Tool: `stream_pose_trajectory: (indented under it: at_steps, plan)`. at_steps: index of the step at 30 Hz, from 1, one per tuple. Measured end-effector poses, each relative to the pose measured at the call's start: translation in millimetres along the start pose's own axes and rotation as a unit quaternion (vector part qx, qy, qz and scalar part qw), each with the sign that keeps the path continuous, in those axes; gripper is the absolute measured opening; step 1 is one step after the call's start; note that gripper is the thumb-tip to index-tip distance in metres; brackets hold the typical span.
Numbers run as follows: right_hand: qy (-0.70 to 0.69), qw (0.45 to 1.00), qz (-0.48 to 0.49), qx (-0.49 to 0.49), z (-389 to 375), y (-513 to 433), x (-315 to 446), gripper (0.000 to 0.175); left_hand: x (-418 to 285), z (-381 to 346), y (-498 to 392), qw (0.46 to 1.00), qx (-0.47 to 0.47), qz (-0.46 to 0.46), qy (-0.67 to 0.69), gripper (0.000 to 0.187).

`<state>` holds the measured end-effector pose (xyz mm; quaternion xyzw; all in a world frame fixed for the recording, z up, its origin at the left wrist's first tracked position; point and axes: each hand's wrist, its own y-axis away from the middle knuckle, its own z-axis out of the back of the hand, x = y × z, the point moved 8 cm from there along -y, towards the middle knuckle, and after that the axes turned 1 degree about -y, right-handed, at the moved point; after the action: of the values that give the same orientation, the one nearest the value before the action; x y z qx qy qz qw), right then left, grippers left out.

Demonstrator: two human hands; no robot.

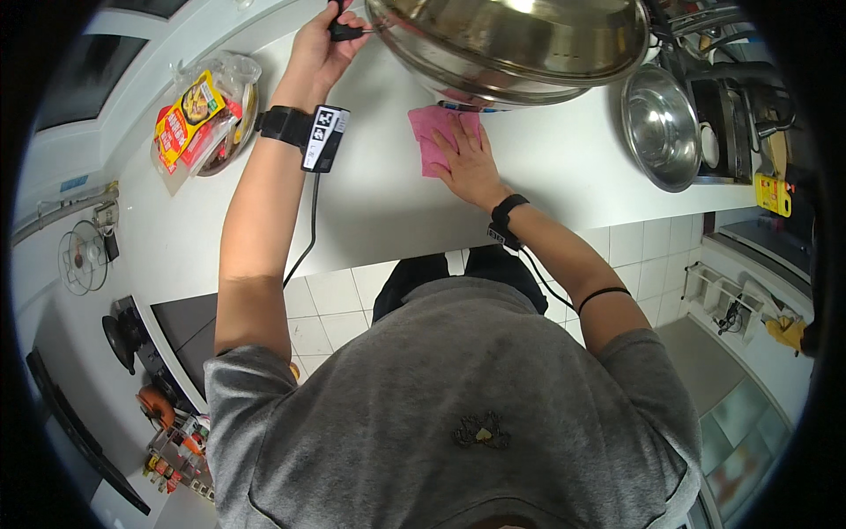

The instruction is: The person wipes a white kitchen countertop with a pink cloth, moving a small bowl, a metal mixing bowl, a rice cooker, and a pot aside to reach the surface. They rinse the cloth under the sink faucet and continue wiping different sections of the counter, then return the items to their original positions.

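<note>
My left hand (pixel 325 54) grips the black side handle (pixel 345 30) of a large stainless steel pot (pixel 476 73) with a domed metal lid (pixel 529 33), at the top of the view. The pot's far part is cut off by the frame edge. Below the pot, my right hand (pixel 468 161) lies with fingers spread on a folded pink cloth (pixel 429 142), pressed flat on the white countertop (pixel 370 198). A thin dark item (pixel 462 106) shows between the cloth and the pot.
Food packets (pixel 192 125) lie in a bowl at the left of the counter. A steel basin (pixel 661 129) stands at the right, beside the sink area (pixel 720 132) with a yellow-handled item (pixel 772 195). The counter's near edge runs before my body.
</note>
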<state>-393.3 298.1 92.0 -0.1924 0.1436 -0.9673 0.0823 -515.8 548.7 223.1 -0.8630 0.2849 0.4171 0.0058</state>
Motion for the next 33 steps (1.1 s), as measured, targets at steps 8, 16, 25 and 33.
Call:
stream_pose_trajectory:
  at_steps: [8,16,25,33]
  plan:
    - [-0.018,0.994,0.061,0.085,-47.5,-20.2,50.2,0.073,23.9,-1.2,-0.2,0.998,-0.003,0.006,0.064,0.018]
    - [-0.033,0.983,-0.171,-0.052,-86.2,-163.0,7.7,0.072,33.6,-28.2,13.3,0.993,0.092,-0.052,0.05,0.018]
    - [-0.008,0.912,-0.363,-0.188,-122.5,-283.4,-90.6,0.071,20.2,-24.2,10.4,0.989,0.128,0.061,0.033,0.033]
    - [0.04,0.925,-0.361,-0.114,-142.8,-339.1,-113.6,0.069,26.8,-9.1,-5.6,0.972,0.173,0.116,-0.113,0.045]
